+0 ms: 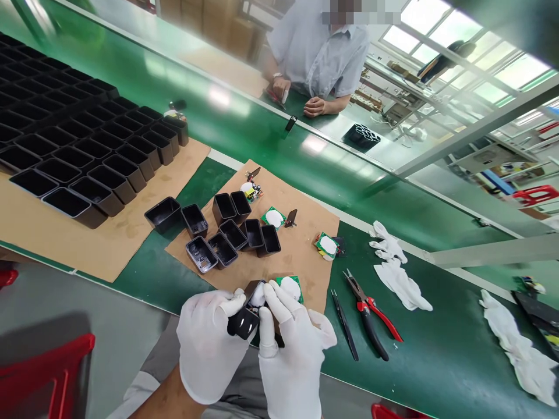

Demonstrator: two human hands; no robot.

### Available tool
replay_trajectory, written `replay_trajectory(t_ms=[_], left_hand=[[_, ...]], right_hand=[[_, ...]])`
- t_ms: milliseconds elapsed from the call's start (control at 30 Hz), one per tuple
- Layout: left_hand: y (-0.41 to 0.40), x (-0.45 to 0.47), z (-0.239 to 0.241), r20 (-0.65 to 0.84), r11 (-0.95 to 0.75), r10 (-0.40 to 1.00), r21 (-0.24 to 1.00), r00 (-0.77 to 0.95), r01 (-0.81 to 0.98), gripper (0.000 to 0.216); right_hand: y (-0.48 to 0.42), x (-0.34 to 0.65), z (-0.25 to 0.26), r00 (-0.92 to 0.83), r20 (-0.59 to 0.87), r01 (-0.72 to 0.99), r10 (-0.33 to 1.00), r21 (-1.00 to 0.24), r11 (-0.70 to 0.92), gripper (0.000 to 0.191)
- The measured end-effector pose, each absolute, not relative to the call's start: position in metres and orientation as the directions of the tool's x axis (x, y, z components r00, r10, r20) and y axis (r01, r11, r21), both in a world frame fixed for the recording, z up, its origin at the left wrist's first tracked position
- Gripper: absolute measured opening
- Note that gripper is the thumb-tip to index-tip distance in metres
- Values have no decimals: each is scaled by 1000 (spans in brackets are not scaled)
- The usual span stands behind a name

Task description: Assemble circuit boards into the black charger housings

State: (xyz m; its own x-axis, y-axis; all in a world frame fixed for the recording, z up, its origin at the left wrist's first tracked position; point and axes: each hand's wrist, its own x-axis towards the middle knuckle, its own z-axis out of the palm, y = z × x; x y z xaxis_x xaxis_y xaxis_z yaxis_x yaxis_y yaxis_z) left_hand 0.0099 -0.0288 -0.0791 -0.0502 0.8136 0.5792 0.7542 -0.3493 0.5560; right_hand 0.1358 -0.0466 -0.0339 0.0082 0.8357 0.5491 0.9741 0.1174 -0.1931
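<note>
My left hand [213, 343], in a white glove, is closed around a small black plastic case [243, 323] held at the table's near edge. My right hand [292, 343], gloved too, pinches at a circuit board [258, 295] with a white coating at the case's mouth; my fingers hide most of it. Just beyond my right fingers lies another green circuit board [290, 287] with a white patch. More such boards, one green [275, 217] and one at the right [327, 245], rest on the brown cardboard [312, 233]. Several open black cases [223, 250] stand beyond my left hand.
Rows of black cases [117, 174] fill the left side. Tweezers [345, 326] and red-and-black pliers [371, 317] lie at the right, near crumpled white gloves [402, 285]. A person [318, 58] sits across the bench. A red stool [52, 372] stands at the lower left.
</note>
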Motion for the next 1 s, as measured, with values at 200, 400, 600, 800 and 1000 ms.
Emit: replay_trajectory(t_ms=[200, 400, 600, 800, 1000], left_hand=[[-30, 9, -80, 568, -350, 822, 571, -49, 743, 15], [-29, 10, -80, 592, -367, 805, 557, -46, 745, 13], [-29, 11, -76, 570, -345, 819, 573, -60, 743, 14], [-29, 11, -77, 576, -351, 815, 570, -58, 743, 9], [-28, 11, -76, 582, -343, 811, 560, -62, 754, 7]], right_hand=[[-51, 136, -34, 94, 599, 986, 795, -164, 7, 31], [-49, 134, -32, 21, 556, 983, 831, -164, 85, 23], [-48, 138, -33, 113, 599, 964, 793, -260, 59, 23], [-47, 140, -35, 15, 573, 979, 819, -175, 104, 21], [-46, 140, -32, 35, 590, 973, 806, -205, 108, 17]])
